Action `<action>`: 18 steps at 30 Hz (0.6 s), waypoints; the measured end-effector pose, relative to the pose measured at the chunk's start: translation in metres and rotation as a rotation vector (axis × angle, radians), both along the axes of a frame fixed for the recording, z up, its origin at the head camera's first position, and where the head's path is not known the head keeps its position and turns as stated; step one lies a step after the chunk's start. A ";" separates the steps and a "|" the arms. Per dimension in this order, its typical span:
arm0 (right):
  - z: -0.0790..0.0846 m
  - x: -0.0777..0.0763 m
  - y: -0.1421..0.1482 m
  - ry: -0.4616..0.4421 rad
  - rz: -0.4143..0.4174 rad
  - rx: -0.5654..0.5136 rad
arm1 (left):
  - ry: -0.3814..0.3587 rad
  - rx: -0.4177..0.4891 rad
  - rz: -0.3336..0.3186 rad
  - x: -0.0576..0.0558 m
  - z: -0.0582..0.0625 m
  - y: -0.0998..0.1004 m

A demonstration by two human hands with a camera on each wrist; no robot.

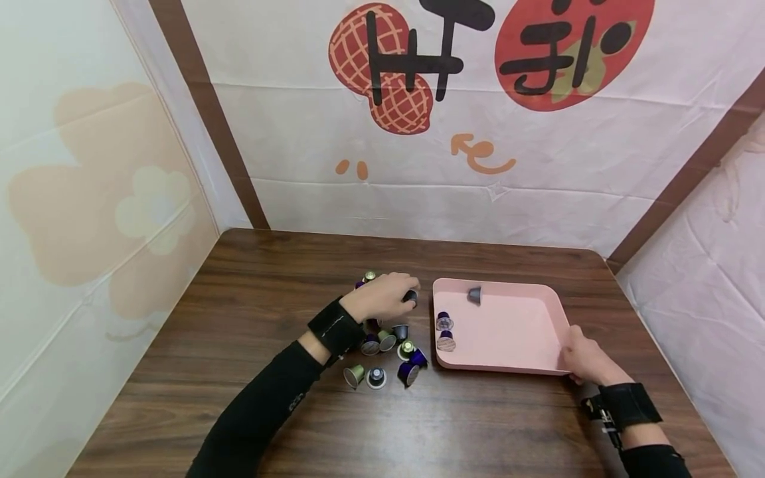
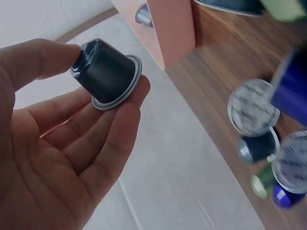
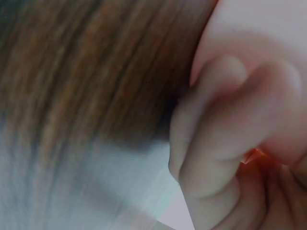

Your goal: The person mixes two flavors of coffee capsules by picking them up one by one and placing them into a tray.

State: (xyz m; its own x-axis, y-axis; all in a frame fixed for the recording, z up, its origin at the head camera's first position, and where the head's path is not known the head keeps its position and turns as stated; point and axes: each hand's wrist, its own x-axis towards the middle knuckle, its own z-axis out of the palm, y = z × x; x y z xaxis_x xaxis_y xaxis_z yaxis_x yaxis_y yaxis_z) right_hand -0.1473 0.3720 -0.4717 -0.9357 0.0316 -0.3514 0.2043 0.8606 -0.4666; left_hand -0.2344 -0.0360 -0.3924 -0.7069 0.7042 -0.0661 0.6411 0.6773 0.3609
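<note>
My left hand [image 1: 382, 297] is above the wooden table, left of the pink tray [image 1: 508, 328]. It pinches a dark coffee capsule [image 2: 108, 74] between thumb and fingertips, its silver rim facing the fingers. With curled fingers, my right hand [image 1: 588, 356] grips the tray's right edge near the front corner. Inside the tray, a grey capsule [image 1: 475, 295] lies on its side near the back wall. Two purple capsules [image 1: 445, 342] sit along the tray's left wall. Below and around my left hand are several loose capsules [image 1: 387, 340], partly hidden by the wrist.
Nearest the front of the pile are a green capsule [image 1: 354, 376], a blue-grey capsule [image 1: 376, 378] and a dark purple capsule [image 1: 408, 373]. A printed cloth [image 1: 382, 206] hangs behind the table [image 1: 287, 262], with more cloth on both sides.
</note>
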 end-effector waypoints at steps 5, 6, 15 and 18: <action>0.003 0.000 -0.002 -0.010 -0.005 0.000 | 0.008 -0.020 -0.034 -0.005 0.002 0.020; 0.003 0.000 -0.002 -0.011 -0.005 -0.002 | 0.010 -0.024 -0.038 -0.006 0.002 0.024; 0.001 0.001 -0.001 -0.002 -0.001 0.013 | 0.002 -0.031 -0.062 -0.022 -0.003 0.063; 0.000 0.001 -0.001 -0.005 -0.003 0.013 | -0.011 -0.048 -0.070 -0.026 -0.007 0.072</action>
State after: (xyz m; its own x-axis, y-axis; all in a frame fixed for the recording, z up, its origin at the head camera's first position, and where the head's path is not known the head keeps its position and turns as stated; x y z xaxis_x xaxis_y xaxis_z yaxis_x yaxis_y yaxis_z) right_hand -0.1465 0.3710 -0.4713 -0.9338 0.0391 -0.3555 0.2091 0.8661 -0.4541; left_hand -0.2605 0.0365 -0.3990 -0.6549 0.7479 -0.1082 0.6838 0.6475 0.3364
